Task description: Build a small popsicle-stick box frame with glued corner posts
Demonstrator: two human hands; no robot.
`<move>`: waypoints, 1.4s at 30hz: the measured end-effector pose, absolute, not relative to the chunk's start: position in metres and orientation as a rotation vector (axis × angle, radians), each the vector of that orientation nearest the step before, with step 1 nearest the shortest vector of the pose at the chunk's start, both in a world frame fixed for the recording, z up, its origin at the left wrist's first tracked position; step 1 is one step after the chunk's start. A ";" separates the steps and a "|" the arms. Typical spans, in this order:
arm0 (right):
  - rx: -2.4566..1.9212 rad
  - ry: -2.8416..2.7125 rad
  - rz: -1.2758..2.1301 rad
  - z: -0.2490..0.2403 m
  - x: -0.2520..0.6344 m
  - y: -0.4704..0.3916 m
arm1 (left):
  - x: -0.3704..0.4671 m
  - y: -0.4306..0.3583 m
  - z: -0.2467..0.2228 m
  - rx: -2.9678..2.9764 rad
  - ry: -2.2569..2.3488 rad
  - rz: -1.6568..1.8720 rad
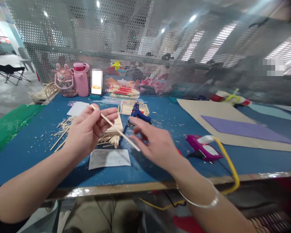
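A thin wooden stick [122,134] slants across in front of me, above the table. My left hand [86,131] pinches its upper end between thumb and forefinger, the other fingers stretched out. Close to the lower end is my right hand [157,145], its fingers curved and apart with no visible grip on the stick. Beneath and behind the hands lie a bundle of short sticks [111,141], a partly hidden flat wooden piece [118,123] and a blue glue gun [137,113]. A white sheet [109,159] rests near the front edge.
Loose stick pieces [63,137] and crumbs are scattered at left. A magenta tool [203,149] with a yellow cord [230,165] lies at right, before purple sheet [242,129]. Pink bottles [81,81] and a lit phone [96,81] stand along the mesh screen [106,35].
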State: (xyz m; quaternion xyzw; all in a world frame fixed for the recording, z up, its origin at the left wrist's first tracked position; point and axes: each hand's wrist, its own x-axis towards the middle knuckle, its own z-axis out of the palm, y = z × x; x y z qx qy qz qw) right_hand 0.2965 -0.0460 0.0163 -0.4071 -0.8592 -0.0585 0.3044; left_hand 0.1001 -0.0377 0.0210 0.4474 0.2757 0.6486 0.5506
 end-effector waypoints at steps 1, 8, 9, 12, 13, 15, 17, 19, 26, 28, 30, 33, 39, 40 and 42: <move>-0.882 -2.323 -0.047 0.015 0.286 -0.045 | 0.102 -0.038 0.021 0.954 0.646 1.451; -0.575 -1.995 0.293 0.004 0.256 -0.025 | 0.111 -0.032 0.000 0.874 0.560 1.220; -0.585 -1.974 0.311 0.004 0.259 -0.021 | 0.108 -0.030 -0.004 0.985 0.626 1.225; -0.614 -1.956 0.496 0.003 0.276 -0.013 | 0.097 -0.026 -0.015 1.517 0.956 1.212; -0.640 -2.003 0.600 0.002 0.282 -0.012 | 0.093 -0.027 -0.019 1.722 1.040 1.168; -0.702 -2.163 0.789 -0.003 0.290 -0.012 | 0.085 -0.030 -0.025 2.070 1.101 0.945; -0.737 -2.333 0.870 -0.009 0.294 -0.015 | 0.079 -0.034 -0.030 2.284 1.064 0.629; -0.724 -2.444 0.836 -0.015 0.294 -0.017 | 0.076 -0.038 -0.035 2.374 1.024 0.426; -0.684 -2.585 0.681 -0.030 0.287 -0.020 | 0.081 -0.040 -0.045 2.298 1.109 0.325; -0.673 -2.641 0.641 -0.032 0.286 -0.020 | 0.082 -0.039 -0.046 2.274 1.145 0.328; -0.647 -2.685 0.630 -0.033 0.285 -0.020 | 0.082 -0.038 -0.045 2.252 1.160 0.326; -0.657 -2.637 0.645 -0.034 0.283 -0.019 | 0.082 -0.036 -0.044 2.225 1.159 0.312; -0.896 -2.512 0.814 -0.036 0.281 -0.016 | 0.083 -0.035 -0.040 2.205 1.193 0.247; -0.915 -2.472 0.842 -0.036 0.281 -0.015 | 0.083 -0.035 -0.040 2.210 1.198 0.233; -0.928 -2.403 0.870 -0.038 0.281 -0.015 | 0.082 -0.035 -0.039 2.223 1.200 0.216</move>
